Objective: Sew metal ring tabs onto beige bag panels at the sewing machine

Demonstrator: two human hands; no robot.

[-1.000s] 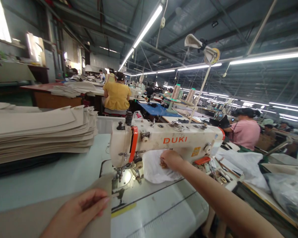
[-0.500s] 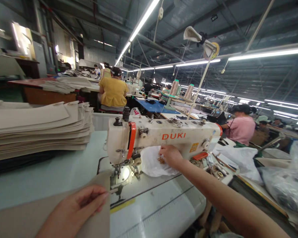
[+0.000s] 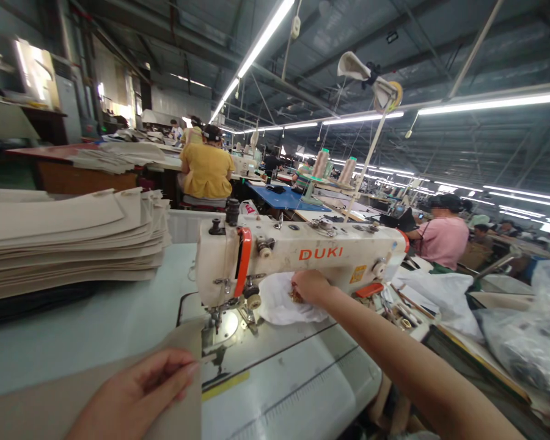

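Observation:
A cream DUKI sewing machine (image 3: pixel 302 253) stands on the pale worktable (image 3: pixel 119 311). My left hand (image 3: pixel 137 394) rests at the bottom left on a beige fabric panel (image 3: pixel 46 406), pinching its edge near the needle plate. My right hand (image 3: pixel 312 287) reaches under the machine's arm into a white plastic bag (image 3: pixel 279 302), fingers curled among small brownish bits inside; what they grip is too small to name.
A tall stack of beige cut panels (image 3: pixel 68 241) fills the table's left. Clear plastic bags (image 3: pixel 527 342) and white cloth (image 3: pixel 440 293) lie at the right. A person in yellow (image 3: pixel 206 171) and one in pink (image 3: pixel 442 235) sit at other machines. Thread cones (image 3: pixel 332 168) stand behind.
The view has shifted slightly. My right hand stays in the white bag, its fingers working there; my left hand has kept its hold on the fabric edge.

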